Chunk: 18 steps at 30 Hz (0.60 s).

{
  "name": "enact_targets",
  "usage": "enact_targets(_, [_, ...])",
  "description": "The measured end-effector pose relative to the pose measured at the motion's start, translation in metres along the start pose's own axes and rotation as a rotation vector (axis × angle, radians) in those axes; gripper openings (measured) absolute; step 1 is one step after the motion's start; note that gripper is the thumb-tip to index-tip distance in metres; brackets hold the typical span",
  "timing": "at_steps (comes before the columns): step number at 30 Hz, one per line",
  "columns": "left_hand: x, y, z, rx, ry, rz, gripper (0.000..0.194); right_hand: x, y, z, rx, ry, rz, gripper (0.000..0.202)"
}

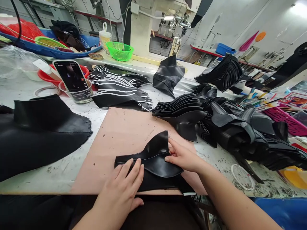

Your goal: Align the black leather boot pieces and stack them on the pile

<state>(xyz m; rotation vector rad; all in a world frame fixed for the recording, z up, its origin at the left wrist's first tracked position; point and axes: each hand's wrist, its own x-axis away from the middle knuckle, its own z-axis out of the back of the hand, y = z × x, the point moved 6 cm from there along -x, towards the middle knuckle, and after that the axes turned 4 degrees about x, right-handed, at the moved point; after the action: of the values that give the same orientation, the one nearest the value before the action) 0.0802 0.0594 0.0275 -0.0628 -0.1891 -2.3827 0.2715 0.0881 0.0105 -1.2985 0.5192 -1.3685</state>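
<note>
A curved black leather piece (157,156) with a seam along it lies in front of me on a pinkish work mat (115,131). My left hand (127,182) rests on its narrow end, fingers stretched out flat. At its wide end, my right hand (181,156) grips the edge with thumb and bent fingers. Beneath it lies another black leather piece (158,182), with a white strip showing at its right end near the table edge. Part of this lower piece is hidden by my left hand.
Stacked black leather pieces (182,111) lie beyond the mat, beside white-edged pieces (117,88). A phone (72,76) leans in a clear cup. At left sits a large black leather piece (48,134). A sewing machine (176,44) and green basket (119,51) stand behind.
</note>
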Motion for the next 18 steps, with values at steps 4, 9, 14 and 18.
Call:
enact_targets(4, [-0.007, 0.008, -0.006, 0.010, -0.051, -0.051, 0.085, -0.004, 0.001, 0.005, 0.102, 0.037, -0.013, 0.055])
enact_targets(9, [-0.009, 0.012, -0.007, 0.000, -0.010, -0.022, 0.084, -0.004, -0.005, 0.007, 0.232, 0.139, -0.020, 0.059])
enact_targets(14, [-0.009, 0.020, -0.005, -0.010, 0.130, -0.017, 0.079, 0.008, 0.000, 0.018, 0.280, 0.193, -0.087, 0.059])
enact_targets(18, [-0.013, 0.027, -0.006, 0.022, 0.167, -0.041, 0.074, 0.027, 0.015, 0.022, 0.119, 0.064, -0.144, 0.070])
